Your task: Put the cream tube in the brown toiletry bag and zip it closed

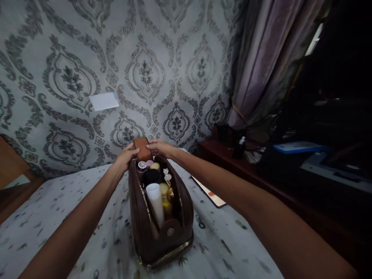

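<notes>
A dark brown zip-up toiletry bag (161,242) lies unzipped on the patterned bed sheet. Inside it stand a white squeeze tube (154,197), a black round lid (152,176), a silver-topped bottle (142,166), a yellow bottle (166,205) and a gold trinket (171,195). At the bag's far end, a tan leather-like piece (141,148) rises upright; whether it belongs to the bag I cannot tell. My left hand (125,158) grips its left edge, thumb on the near face. From the other side, my right hand (161,148) holds its right edge with closed fingers.
Partly behind my right forearm, a tablet or phone with a lit screen (210,192) lies on the sheet (101,240). A dark red ledge (212,149) with a small bottle (240,147) runs along the right. Patterned wallpaper (174,50) covers the wall behind; wooden furniture (13,164) stands left.
</notes>
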`<state>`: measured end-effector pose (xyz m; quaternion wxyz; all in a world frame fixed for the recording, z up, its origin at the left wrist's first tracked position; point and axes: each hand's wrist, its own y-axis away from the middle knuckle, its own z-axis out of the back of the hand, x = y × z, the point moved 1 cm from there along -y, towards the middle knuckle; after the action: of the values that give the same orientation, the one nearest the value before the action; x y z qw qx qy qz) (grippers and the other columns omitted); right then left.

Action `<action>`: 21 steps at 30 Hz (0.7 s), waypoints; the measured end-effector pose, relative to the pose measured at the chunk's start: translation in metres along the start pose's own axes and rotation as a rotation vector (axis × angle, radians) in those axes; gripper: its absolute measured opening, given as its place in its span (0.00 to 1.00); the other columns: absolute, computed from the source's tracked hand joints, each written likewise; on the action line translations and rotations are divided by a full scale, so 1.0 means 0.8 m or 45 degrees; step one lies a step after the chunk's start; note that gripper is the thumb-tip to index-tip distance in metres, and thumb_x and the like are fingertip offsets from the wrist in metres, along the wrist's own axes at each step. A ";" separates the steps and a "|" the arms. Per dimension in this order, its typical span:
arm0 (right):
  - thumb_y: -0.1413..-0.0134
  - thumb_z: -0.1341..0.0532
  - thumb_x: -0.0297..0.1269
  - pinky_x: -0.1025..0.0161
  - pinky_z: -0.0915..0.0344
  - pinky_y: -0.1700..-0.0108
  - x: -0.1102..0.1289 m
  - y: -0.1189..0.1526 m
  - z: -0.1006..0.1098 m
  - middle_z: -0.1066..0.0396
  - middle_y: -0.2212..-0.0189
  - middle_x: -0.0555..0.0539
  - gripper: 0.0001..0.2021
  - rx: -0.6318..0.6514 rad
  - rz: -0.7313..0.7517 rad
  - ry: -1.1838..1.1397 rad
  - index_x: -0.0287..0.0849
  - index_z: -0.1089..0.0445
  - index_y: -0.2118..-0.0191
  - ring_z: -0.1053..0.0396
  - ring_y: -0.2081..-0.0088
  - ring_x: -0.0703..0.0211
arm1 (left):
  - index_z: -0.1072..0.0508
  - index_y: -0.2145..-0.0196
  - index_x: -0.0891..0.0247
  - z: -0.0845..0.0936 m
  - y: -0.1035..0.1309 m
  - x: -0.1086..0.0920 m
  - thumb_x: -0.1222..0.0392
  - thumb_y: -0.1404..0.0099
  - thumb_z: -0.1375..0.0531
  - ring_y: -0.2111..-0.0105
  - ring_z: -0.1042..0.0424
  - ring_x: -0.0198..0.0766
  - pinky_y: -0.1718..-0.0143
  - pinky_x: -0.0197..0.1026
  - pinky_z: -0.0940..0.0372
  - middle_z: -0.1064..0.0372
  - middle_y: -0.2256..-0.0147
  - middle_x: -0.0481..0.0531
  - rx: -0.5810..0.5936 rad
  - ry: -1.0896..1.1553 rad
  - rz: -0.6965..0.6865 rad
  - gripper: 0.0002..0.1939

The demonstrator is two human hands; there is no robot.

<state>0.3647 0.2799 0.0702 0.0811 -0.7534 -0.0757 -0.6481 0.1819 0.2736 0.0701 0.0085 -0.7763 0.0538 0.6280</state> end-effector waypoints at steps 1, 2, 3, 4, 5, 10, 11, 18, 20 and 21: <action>0.60 0.25 0.32 0.67 0.33 0.69 0.002 0.001 -0.001 0.28 0.75 0.54 0.19 -0.007 -0.004 0.002 0.44 0.32 0.63 0.32 0.75 0.65 | 0.38 0.37 0.59 0.000 0.002 -0.001 0.71 0.49 0.29 0.74 0.23 0.38 0.71 0.38 0.28 0.21 0.66 0.51 -0.009 -0.003 -0.008 0.44; 0.61 0.25 0.32 0.67 0.33 0.68 0.004 0.003 -0.001 0.28 0.74 0.54 0.19 -0.011 -0.001 0.001 0.45 0.32 0.62 0.31 0.74 0.64 | 0.38 0.37 0.59 0.000 0.003 -0.003 0.71 0.50 0.29 0.74 0.23 0.38 0.71 0.38 0.28 0.21 0.65 0.51 -0.016 -0.006 -0.019 0.44; 0.61 0.25 0.32 0.66 0.33 0.67 0.007 0.005 -0.002 0.27 0.74 0.54 0.20 -0.013 0.007 -0.002 0.46 0.32 0.61 0.31 0.73 0.64 | 0.37 0.38 0.59 0.001 0.004 -0.005 0.72 0.52 0.30 0.73 0.24 0.37 0.71 0.37 0.29 0.21 0.65 0.51 -0.022 -0.009 -0.034 0.43; 0.61 0.26 0.31 0.66 0.33 0.66 0.009 0.007 -0.003 0.27 0.73 0.55 0.21 -0.012 0.017 -0.005 0.47 0.32 0.60 0.31 0.72 0.64 | 0.36 0.40 0.59 0.001 0.006 -0.007 0.73 0.53 0.31 0.73 0.24 0.37 0.71 0.36 0.30 0.21 0.65 0.51 -0.027 -0.011 -0.051 0.43; 0.62 0.26 0.31 0.66 0.34 0.65 0.011 0.010 -0.004 0.27 0.73 0.56 0.22 -0.008 0.028 -0.010 0.48 0.32 0.59 0.31 0.72 0.64 | 0.34 0.41 0.59 0.002 0.007 -0.010 0.73 0.54 0.31 0.72 0.24 0.36 0.71 0.35 0.30 0.22 0.65 0.51 -0.030 -0.012 -0.071 0.42; 0.65 0.30 0.26 0.67 0.35 0.63 0.023 0.024 -0.008 0.29 0.74 0.58 0.20 0.035 0.088 -0.031 0.47 0.33 0.63 0.30 0.69 0.64 | 0.28 0.53 0.62 -0.003 0.022 -0.027 0.68 0.56 0.31 0.70 0.25 0.36 0.73 0.34 0.33 0.22 0.63 0.51 0.018 -0.031 -0.198 0.29; 0.65 0.30 0.25 0.66 0.35 0.63 0.025 0.027 -0.009 0.28 0.74 0.58 0.19 0.045 0.099 -0.032 0.47 0.33 0.64 0.30 0.68 0.64 | 0.27 0.56 0.62 -0.006 0.026 -0.030 0.66 0.56 0.31 0.70 0.26 0.36 0.73 0.34 0.33 0.22 0.63 0.51 0.034 -0.043 -0.227 0.26; 0.63 0.32 0.26 0.65 0.34 0.60 0.034 0.050 -0.023 0.25 0.71 0.55 0.13 0.079 0.203 0.011 0.44 0.29 0.67 0.28 0.66 0.62 | 0.23 0.63 0.64 -0.022 0.059 -0.041 0.58 0.56 0.28 0.68 0.27 0.40 0.72 0.35 0.36 0.23 0.65 0.51 0.098 -0.209 -0.403 0.20; 0.61 0.32 0.26 0.63 0.33 0.59 0.036 0.057 -0.027 0.24 0.69 0.54 0.13 0.083 0.239 0.022 0.44 0.27 0.65 0.28 0.66 0.62 | 0.22 0.62 0.63 -0.024 0.068 -0.042 0.58 0.54 0.29 0.67 0.27 0.41 0.71 0.36 0.36 0.22 0.64 0.52 0.110 -0.270 -0.440 0.20; 0.61 0.32 0.25 0.63 0.33 0.58 0.037 0.061 -0.029 0.24 0.69 0.54 0.14 0.082 0.253 0.027 0.44 0.27 0.64 0.28 0.65 0.62 | 0.22 0.61 0.63 -0.025 0.072 -0.043 0.58 0.53 0.29 0.66 0.27 0.42 0.70 0.36 0.36 0.22 0.64 0.52 0.115 -0.300 -0.455 0.20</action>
<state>0.3578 0.2276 0.1019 0.1699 -0.7474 -0.0205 -0.6420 0.1886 0.2173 0.1106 0.1608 -0.6936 -0.0581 0.6998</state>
